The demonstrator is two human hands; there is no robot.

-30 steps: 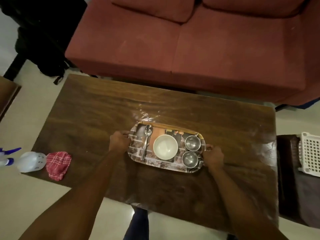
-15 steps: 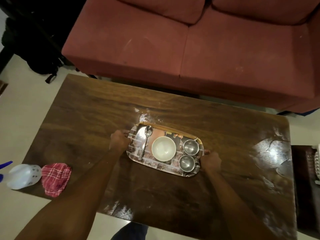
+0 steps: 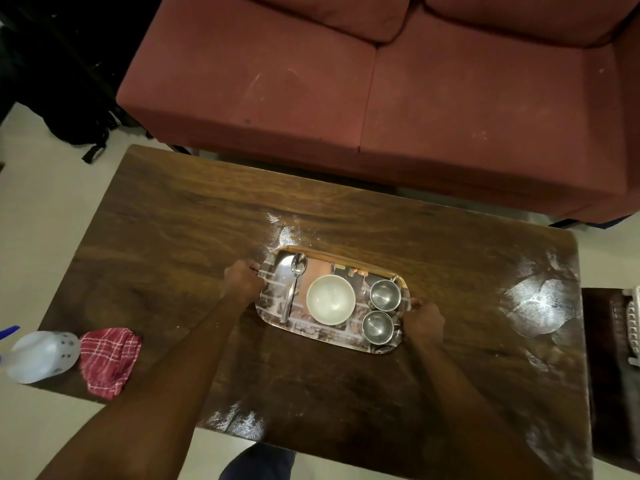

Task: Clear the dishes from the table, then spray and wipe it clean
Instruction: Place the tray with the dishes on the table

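A patterned tray (image 3: 322,333) sits in the middle of the dark wooden table (image 3: 194,244). It carries a white bowl (image 3: 330,299), a metal spoon (image 3: 293,285) left of the bowl, and two steel cups (image 3: 384,295) (image 3: 378,327) on the right. My left hand (image 3: 242,280) is closed on the tray's left handle and my right hand (image 3: 423,318) on its right handle. A clear spray bottle (image 3: 40,355) lies at the table's near left corner beside a red checked cloth (image 3: 109,360).
A red sofa (image 3: 381,98) runs along the table's far side. A dark stool (image 3: 609,358) with a white basket (image 3: 633,327) stands just right of the table. A black bag (image 3: 62,91) lies on the floor at the far left. Pale smears mark the table's right part.
Both hands have stayed on the tray's handles and the dishes have not shifted on it. The camera has moved left and closer, so the stool and basket slide toward the right edge.
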